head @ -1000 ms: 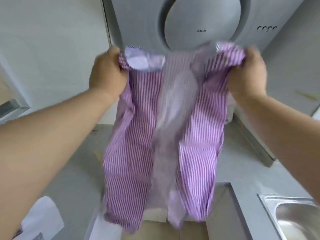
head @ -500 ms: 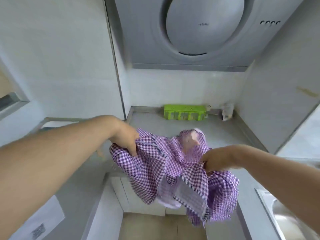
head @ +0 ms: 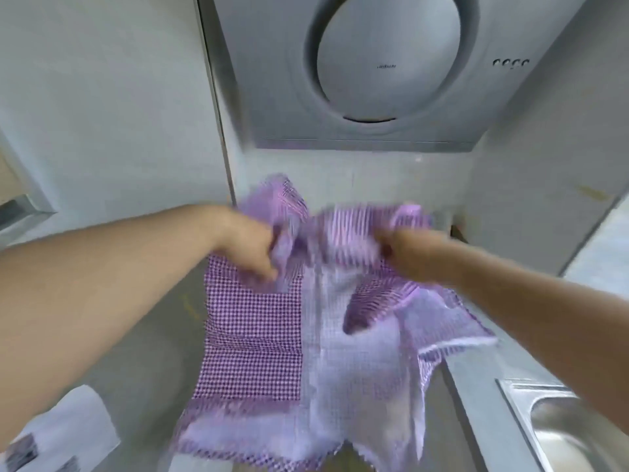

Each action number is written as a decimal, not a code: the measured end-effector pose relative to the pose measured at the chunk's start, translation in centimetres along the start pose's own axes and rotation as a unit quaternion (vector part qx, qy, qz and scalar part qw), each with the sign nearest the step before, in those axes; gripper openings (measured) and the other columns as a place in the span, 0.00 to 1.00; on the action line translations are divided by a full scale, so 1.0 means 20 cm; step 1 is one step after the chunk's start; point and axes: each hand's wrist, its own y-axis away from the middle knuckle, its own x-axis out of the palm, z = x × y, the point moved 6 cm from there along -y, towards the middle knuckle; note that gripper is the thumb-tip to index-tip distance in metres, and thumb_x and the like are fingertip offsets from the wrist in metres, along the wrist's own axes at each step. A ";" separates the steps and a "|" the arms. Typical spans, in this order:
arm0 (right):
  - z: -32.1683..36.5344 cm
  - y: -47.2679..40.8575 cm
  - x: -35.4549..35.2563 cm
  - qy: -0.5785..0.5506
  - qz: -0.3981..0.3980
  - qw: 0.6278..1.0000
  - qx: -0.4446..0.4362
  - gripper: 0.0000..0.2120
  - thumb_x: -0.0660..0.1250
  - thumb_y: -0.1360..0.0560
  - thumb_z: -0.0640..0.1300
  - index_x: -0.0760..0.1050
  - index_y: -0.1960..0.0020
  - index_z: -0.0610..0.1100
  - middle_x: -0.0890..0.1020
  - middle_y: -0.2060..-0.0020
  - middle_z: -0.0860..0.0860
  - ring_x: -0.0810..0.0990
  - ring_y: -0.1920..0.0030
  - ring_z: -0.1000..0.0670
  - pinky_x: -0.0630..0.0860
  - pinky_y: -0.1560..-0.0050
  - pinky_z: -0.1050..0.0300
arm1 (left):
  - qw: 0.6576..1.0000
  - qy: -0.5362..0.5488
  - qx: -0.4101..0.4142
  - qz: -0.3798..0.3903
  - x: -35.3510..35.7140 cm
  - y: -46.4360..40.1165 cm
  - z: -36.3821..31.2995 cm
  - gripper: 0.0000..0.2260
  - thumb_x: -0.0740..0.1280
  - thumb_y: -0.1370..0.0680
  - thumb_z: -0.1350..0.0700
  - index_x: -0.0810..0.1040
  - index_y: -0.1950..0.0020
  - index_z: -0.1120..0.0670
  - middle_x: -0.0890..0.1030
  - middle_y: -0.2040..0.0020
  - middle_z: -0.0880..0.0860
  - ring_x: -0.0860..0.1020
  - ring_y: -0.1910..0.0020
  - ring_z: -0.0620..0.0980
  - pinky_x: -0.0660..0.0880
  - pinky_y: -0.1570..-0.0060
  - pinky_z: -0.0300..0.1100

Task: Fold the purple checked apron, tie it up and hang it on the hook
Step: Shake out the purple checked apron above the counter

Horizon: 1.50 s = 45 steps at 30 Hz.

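Observation:
The purple checked apron (head: 253,335) hangs spread in front of me, blurred by motion, its pale reverse side showing on the right half. My left hand (head: 248,250) grips a bunched part of its upper edge at the left. My right hand (head: 413,255) grips the upper edge at the right, a little apart from the left hand. The lower hem drops past the counter's front edge. No hook is in view.
A grey countertop (head: 153,335) runs below the cloth, with a steel sink (head: 558,427) at the lower right. A range hood (head: 384,63) hangs overhead. White papers (head: 68,434) lie at the lower left. Walls close in on both sides.
The apron went from held high, to bunched low over the counter, to lifted and spread open. Both hands rose slightly and moved closer together.

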 end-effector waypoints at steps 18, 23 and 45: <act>-0.30 -0.04 -0.05 -0.042 0.059 0.992 0.101 0.16 0.59 0.17 0.47 0.81 0.41 0.38 0.83 0.43 0.40 0.80 0.45 0.40 0.75 0.48 0.51 | 0.984 0.152 0.036 -0.079 -0.09 -0.14 0.01 0.11 0.64 0.16 0.39 0.81 0.42 0.42 0.83 0.43 0.46 0.81 0.47 0.47 0.78 0.37 0.49; -0.52 -0.11 0.04 -0.099 0.106 0.973 0.178 0.39 0.53 0.22 0.73 0.76 0.32 0.41 0.81 0.36 0.40 0.79 0.38 0.39 0.72 0.32 0.44 | 0.977 0.170 -0.025 -0.127 -0.14 -0.19 0.03 0.17 0.62 0.17 0.34 0.82 0.42 0.45 0.84 0.47 0.48 0.82 0.51 0.48 0.80 0.42 0.49; -0.66 -1.08 0.40 -0.037 0.116 0.975 0.188 0.16 0.57 0.17 0.49 0.79 0.40 0.41 0.80 0.40 0.39 0.78 0.38 0.37 0.76 0.38 0.48 | 0.962 0.227 -0.084 -0.130 -0.07 -1.16 0.39 0.15 0.53 0.15 0.46 0.76 0.40 0.50 0.82 0.50 0.52 0.80 0.52 0.51 0.77 0.52 0.47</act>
